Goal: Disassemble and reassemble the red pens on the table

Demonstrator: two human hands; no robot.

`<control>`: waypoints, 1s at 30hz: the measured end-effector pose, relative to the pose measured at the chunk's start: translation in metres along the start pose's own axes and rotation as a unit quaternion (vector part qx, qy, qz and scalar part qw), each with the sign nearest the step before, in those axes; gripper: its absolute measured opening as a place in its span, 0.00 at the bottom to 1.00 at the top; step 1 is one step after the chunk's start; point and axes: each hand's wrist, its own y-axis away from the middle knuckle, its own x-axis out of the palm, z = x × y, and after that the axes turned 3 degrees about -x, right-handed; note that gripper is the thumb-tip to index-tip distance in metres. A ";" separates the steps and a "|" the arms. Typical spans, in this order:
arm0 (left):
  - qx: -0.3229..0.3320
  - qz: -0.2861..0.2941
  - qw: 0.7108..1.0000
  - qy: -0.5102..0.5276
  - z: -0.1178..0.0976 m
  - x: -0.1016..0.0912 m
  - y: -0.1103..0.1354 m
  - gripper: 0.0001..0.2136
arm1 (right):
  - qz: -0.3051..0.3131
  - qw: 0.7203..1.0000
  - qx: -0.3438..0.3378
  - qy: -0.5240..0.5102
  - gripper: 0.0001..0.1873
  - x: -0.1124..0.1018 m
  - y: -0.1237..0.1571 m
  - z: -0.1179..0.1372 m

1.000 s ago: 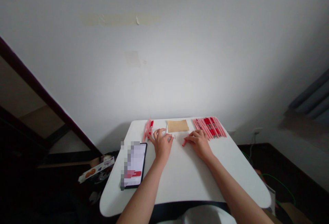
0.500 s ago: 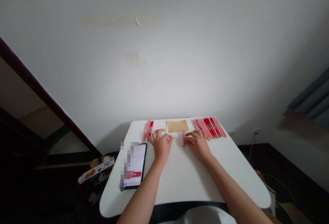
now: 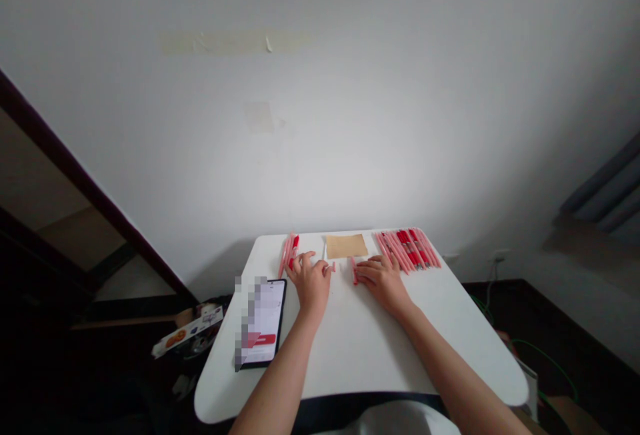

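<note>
My left hand (image 3: 311, 283) is closed in a pinch between thumb and forefinger. A small pink pen part (image 3: 333, 266) sticks out at its fingertips. To the right, my right hand (image 3: 384, 280) has its fingers together against a pink pen barrel (image 3: 354, 271) with a red end, low over the table. Between the hands and the wall lies a tan piece of paper or card (image 3: 347, 246). A thin whitish stick (image 3: 325, 249) lies along its left edge; I cannot make out what it is.
Several pink and red pens (image 3: 407, 248) lie in a row at the table's back right, with a smaller group (image 3: 287, 254) at the back left. A phone (image 3: 265, 322) lies on the white table (image 3: 360, 362) beside my left forearm. The wall (image 3: 350, 175) rises behind.
The pink part at my left fingertips now shows more plainly. My right hand and the pen barrel have shifted slightly left, and its fingers lie flatter.
</note>
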 end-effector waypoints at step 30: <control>-0.009 -0.043 0.998 -0.044 0.008 0.010 0.000 0.08 | 0.013 1.000 -0.008 -0.007 0.11 0.005 0.001 -0.010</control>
